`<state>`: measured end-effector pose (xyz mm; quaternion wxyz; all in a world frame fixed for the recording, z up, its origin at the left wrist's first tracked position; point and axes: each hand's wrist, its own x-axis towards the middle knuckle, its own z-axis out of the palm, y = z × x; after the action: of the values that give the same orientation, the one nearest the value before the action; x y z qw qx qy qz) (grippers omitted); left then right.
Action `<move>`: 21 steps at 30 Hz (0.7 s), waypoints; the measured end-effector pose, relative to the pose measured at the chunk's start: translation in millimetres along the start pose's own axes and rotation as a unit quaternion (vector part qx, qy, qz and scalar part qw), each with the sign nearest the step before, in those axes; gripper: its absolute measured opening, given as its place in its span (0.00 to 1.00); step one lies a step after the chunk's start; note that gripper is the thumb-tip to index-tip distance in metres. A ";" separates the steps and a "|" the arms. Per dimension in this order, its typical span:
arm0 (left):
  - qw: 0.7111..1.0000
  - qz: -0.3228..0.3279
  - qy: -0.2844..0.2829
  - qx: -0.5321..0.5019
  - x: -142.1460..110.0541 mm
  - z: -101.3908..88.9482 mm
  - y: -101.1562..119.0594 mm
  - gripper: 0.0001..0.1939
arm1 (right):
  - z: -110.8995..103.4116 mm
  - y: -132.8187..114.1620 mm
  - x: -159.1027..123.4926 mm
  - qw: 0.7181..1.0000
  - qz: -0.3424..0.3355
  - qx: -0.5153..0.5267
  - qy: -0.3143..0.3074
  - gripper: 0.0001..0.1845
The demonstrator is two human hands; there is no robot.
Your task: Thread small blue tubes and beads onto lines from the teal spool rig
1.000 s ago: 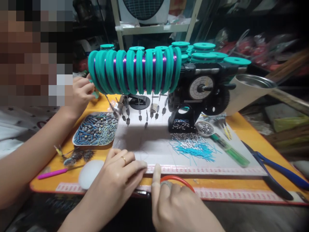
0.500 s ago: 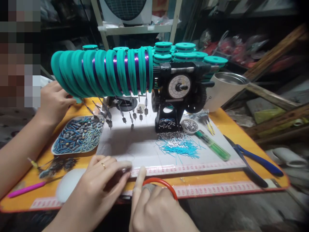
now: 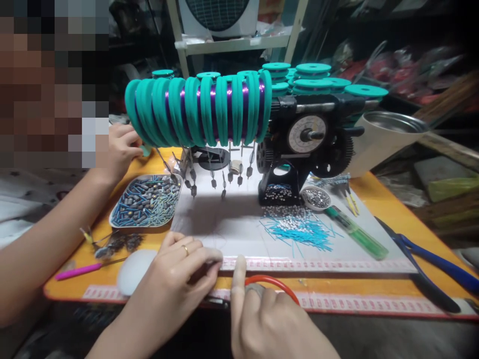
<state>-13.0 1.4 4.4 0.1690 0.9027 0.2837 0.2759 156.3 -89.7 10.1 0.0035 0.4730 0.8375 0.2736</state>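
Observation:
My left hand (image 3: 183, 274), with a ring on one finger, is closed at the front edge of the white board (image 3: 202, 209). Its thumb and index tips are pressed together; anything between them is too fine to make out. Just right of it, my right hand (image 3: 269, 324) is curled around scissors, whose red handle loop (image 3: 275, 282) shows above the knuckles. Its index finger, covered at the tip, points forward onto the measuring tape (image 3: 284, 264) along the board's edge. Ahead of both hands lies a pile of blue-and-white thin pieces (image 3: 303, 232).
Teal spools (image 3: 202, 109) of purple line sit on a black winder (image 3: 310, 134), with small weights hanging below. Around it are a tray of sinkers (image 3: 145, 202), a green box cutter (image 3: 359, 234), blue-handled pliers (image 3: 422, 269) and a white cup (image 3: 389, 144). A co-worker's hand (image 3: 121, 147) is at left.
My view has swung left, so the whole scene sits further right. Both my hands keep nearly the same pose at the board's edge, the scissors still in my right hand.

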 end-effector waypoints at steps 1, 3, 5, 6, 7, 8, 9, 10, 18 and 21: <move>1.000 -0.002 0.001 0.000 0.1 0.0 0.2 0.10 | 0.2 0.2 -0.4 1.000 -0.002 0.001 -0.001 0.24; 1.000 -0.003 0.001 0.004 0.1 0.1 0.7 0.10 | -0.2 0.8 -1.0 1.000 -0.003 0.005 -0.002 0.25; 1.000 -0.001 -0.001 0.013 0.1 0.3 1.0 0.10 | -1.6 1.6 -0.8 1.000 -0.004 0.007 -0.002 0.26; 1.000 0.000 -0.002 0.019 0.2 0.4 1.1 0.09 | -2.6 2.0 -0.4 1.000 -0.006 0.007 -0.003 0.26; 1.000 0.001 -0.004 0.023 0.3 0.7 1.1 0.09 | -3.5 2.5 0.0 1.000 -0.007 0.007 -0.004 0.26; 1.000 0.001 -0.005 0.027 0.6 1.0 1.2 0.09 | -4.3 3.2 0.3 1.000 -0.009 0.008 -0.004 0.26; 1.000 0.000 -0.006 0.031 0.9 1.3 1.3 0.09 | -4.6 4.0 0.1 1.000 -0.011 0.010 -0.005 0.26; 0.999 -0.001 -0.006 0.033 1.3 1.6 1.5 0.09 | -4.4 5.1 -0.8 1.000 -0.012 0.016 -0.007 0.26; 0.994 -0.048 0.093 -0.040 -7.1 2.6 17.9 0.09 | 12.5 7.8 -40.8 0.949 0.117 0.284 0.070 0.22; 0.979 -0.067 0.162 -0.107 -18.0 5.8 26.3 0.11 | 17.2 -4.6 -50.2 0.882 0.168 0.436 0.068 0.22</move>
<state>-10.9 -30.9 4.7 0.2347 0.8017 0.3363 0.4349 184.9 -123.6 -19.4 -0.3061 0.5401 0.7787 -0.0906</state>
